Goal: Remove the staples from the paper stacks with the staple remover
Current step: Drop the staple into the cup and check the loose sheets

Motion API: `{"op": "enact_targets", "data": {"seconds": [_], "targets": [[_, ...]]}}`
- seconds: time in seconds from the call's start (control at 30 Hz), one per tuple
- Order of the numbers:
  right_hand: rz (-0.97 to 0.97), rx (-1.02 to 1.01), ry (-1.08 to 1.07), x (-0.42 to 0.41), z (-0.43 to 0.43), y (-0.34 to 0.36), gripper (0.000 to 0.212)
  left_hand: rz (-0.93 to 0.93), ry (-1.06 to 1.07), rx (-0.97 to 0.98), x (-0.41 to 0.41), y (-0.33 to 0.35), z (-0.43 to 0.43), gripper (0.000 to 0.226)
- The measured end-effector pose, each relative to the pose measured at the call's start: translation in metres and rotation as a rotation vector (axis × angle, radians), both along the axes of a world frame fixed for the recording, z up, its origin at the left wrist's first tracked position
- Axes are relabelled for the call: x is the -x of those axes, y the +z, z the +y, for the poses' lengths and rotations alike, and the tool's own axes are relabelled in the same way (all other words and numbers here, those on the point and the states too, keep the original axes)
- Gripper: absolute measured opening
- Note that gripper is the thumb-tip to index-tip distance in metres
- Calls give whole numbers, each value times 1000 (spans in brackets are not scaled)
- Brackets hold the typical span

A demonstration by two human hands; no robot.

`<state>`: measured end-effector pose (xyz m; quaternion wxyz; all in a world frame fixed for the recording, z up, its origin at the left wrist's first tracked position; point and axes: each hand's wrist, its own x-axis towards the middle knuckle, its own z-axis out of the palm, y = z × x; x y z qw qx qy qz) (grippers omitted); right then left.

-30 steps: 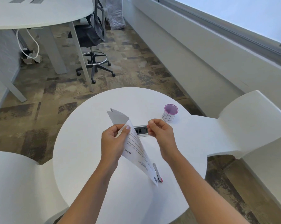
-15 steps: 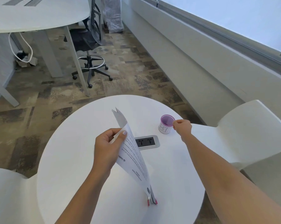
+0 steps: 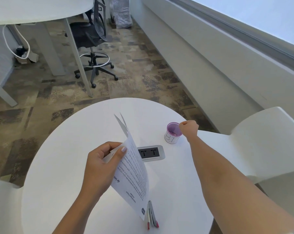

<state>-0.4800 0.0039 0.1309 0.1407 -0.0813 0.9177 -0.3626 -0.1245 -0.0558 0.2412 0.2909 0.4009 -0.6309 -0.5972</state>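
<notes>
Over the white table point(image 3: 72, 166) the left hand point(image 3: 102, 164) grips the paper stack point(image 3: 137, 171), tilted up; the right hand point(image 3: 189, 127), fingers curled, hangs at the purple cup point(image 3: 172, 137) rim — probably binning a staple, too small to see — next, retrieve the staple remover point(image 3: 151, 215) lying by the stack's lower corner

Bare tabletop point(image 3: 58, 174) left of raised paper stack point(image 3: 136, 174) offers passage; stack screens staple remover point(image 3: 152, 217); cup point(image 3: 172, 135), socket plate point(image 3: 151, 153) crowd far right.

Round white table point(image 3: 61, 166). Carries 1 purple-rimmed cup point(image 3: 172, 138) far right, 1 socket plate point(image 3: 151, 153) set flush mid-top, 1 staple remover point(image 3: 151, 216) near the front edge.
</notes>
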Motion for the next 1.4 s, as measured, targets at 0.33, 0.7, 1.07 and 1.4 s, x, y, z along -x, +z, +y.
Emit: {"op": "enact_targets", "data": {"seconds": [0.33, 0.7, 1.07, 1.4], "targets": [[28, 0, 2, 13, -9, 4, 17, -42, -20, 15, 0, -5, 10, 10], [-668, 563, 359, -100, 11, -20, 48, -17, -354, -23, -18, 16, -2, 14], [-710, 502, 655, -144, 45, -16, 38, -8, -402, 175, -52, 40, -35, 6], [-1093, 629, 515, -175, 105, -4, 33, -42, 17, 97, -101, 5, -64, 16]]}}
